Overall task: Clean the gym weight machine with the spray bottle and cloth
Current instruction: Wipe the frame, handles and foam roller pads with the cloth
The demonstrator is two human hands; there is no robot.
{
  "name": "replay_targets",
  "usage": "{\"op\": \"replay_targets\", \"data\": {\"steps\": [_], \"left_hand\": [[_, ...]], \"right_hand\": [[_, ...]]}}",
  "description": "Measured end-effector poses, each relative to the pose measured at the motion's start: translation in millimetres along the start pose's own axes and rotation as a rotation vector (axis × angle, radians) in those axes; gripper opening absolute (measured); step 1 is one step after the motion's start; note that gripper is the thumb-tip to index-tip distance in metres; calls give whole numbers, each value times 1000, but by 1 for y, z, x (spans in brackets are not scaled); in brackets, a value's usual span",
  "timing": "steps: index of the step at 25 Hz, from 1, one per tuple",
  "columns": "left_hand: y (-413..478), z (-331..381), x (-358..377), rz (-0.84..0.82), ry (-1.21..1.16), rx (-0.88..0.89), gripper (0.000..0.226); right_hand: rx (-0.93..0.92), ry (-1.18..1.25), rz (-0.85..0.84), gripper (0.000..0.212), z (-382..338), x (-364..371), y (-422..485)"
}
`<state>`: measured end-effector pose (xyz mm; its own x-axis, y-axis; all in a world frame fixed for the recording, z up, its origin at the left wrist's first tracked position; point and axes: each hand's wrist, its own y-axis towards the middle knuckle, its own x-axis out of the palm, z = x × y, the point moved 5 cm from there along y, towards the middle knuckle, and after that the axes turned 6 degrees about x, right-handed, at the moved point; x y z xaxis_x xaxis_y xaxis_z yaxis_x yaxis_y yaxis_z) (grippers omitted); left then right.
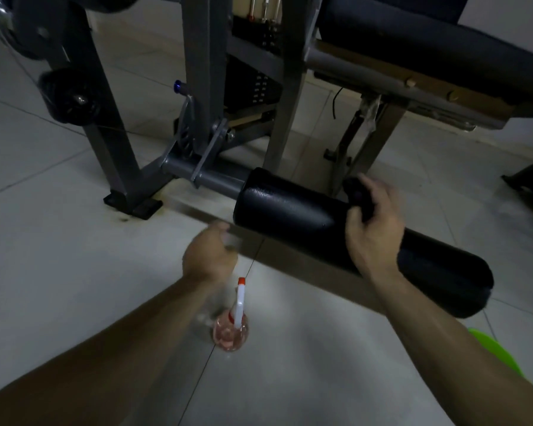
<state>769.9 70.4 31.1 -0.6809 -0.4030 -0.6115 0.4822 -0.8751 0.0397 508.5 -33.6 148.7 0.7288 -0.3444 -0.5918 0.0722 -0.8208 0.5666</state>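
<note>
1. Right hand (374,229) is on the black roller pad (290,210) of the weight machine (203,72), its fingers (379,192) curled round a dark cloth (356,192) and holding it against the top of the pad
2. The cloth sits bunched at the far side of the pad, about midway along it, mostly covered by the hand
3. The pad juts out low over the floor (59,241) from a grey steel tube at the foot of the frame, free end pointing to the right
4. Left hand (208,256) hovers just off the near side of the pad, blurred, back of the hand up; the fingers look loosely curled with nothing in them
5. Spray bottle (233,327) stands upright on the floor tiles right below the left wrist, apart from the hand: pink liquid, white trigger head, orange nozzle tip
6. Behind, a long black padded bench (428,41) runs across the upper right, and a black weight stack (259,87) shows between the grey uprights
7. A bright green object (499,352) peeks out behind the right forearm; what it is, I cannot tell
</note>
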Motion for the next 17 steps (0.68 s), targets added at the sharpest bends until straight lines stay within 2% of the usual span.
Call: {"op": "replay_targets", "data": {"steps": [1,3,6,10,13,15,17], "left_hand": [[10,8,-5,88,-163,-33,57],[29,15,4,96,-432,-114,53],[43,15,20,126,-665,-167,32],[45,10,22,165,-655,-150,21],[50,11,19,153,-666,-162,13],[51,10,19,167,-654,-189,17],[49,18,18,184,-633,-196,25]], "right_hand": [[-9,-95,-29,52,12,1,0],[-17,-257,-158,51,34,16,-7],[-47,-261,-232,48,24,40,6],[-221,-173,-265,52,-44,98,12],[-405,-119,-357,49,-96,159,16],[-606,-198,-443,46,-112,184,11],[-738,-278,-444,47,-102,178,7]]}}
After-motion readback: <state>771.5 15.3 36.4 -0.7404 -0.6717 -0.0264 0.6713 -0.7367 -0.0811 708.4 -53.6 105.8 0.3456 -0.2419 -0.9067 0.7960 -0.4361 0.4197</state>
